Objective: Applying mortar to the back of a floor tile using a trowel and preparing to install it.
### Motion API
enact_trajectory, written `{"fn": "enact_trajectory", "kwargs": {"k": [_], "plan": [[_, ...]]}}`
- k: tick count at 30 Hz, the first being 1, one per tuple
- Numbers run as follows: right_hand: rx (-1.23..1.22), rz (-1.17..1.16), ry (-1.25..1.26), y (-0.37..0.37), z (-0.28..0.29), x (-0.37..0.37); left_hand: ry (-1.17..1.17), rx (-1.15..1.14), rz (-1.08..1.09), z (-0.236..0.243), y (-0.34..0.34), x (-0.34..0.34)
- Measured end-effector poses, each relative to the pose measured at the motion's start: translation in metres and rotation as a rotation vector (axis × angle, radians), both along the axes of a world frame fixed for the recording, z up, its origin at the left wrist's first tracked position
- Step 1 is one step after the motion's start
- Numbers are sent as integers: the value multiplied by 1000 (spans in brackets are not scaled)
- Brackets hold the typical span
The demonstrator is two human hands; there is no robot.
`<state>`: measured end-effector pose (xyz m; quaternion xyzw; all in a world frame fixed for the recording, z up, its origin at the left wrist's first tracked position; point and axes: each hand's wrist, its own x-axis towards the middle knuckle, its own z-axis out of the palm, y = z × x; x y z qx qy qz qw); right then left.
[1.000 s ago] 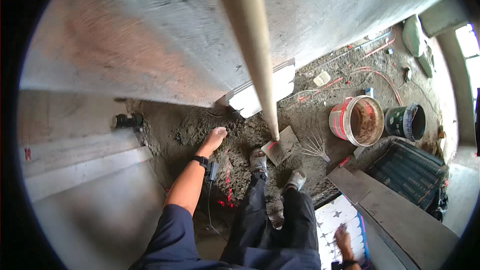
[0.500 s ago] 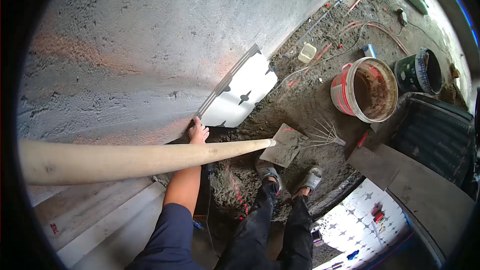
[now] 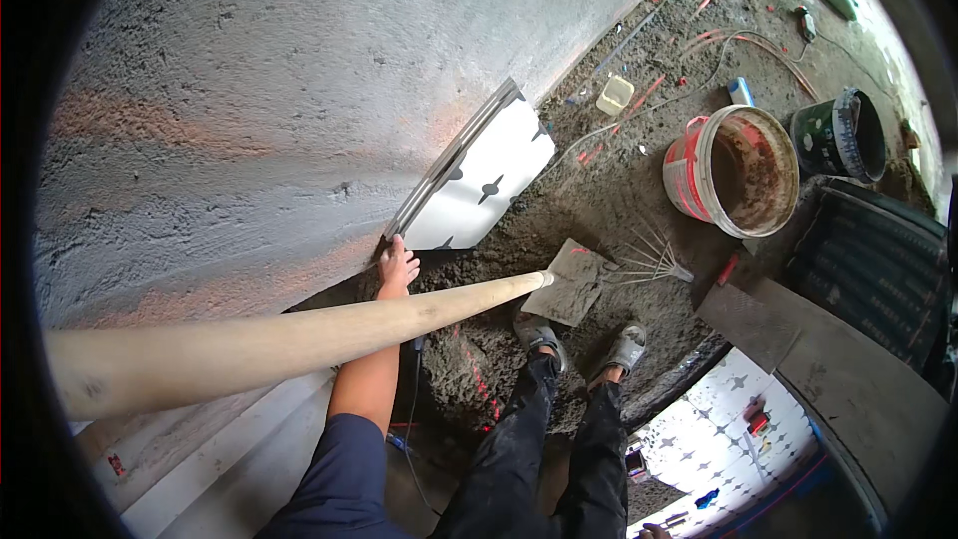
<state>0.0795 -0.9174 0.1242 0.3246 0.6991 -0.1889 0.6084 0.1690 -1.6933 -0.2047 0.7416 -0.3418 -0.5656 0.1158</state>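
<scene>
My left hand is closed on the lower corner of a few white patterned tiles, which stand tilted against the rough grey wall. Dark star-shaped motifs mark the front tile. Across my left forearm, closer to the camera, passes the long wooden handle of a shovel. Its flat, mortar-smeared blade rests on the ground by my feet. At the bottom edge only a sliver of what looks like my right hand shows, near the patterned tile surface; its fingers are mostly cut off.
Right of the tiles stand a red and white bucket and a dark green bucket. A wire rake head lies beside the blade. Grey boards and a laid patterned tile surface are at lower right. Cables cross the dirt.
The shovel handle's near end has swung lower in the picture. The tiles have shifted only slightly, with my left hand still on their corner. A bit of hand has appeared at the bottom edge.
</scene>
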Motion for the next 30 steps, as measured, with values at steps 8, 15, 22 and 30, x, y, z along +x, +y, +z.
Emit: {"fn": "enact_trajectory", "kwargs": {"k": [8, 15, 22, 30], "plan": [[2, 23, 23, -5, -12, -4, 61, -45, 74, -4, -7, 4], [-25, -13, 43, -11, -16, -2, 195, 14, 7, 5, 18, 13], [23, 85, 39, -45, 3, -11, 614, 413, 479, -3, 10, 31], [59, 50, 58, -63, 6, -22, 1098, 533, 679, -8, 30, -11]]}}
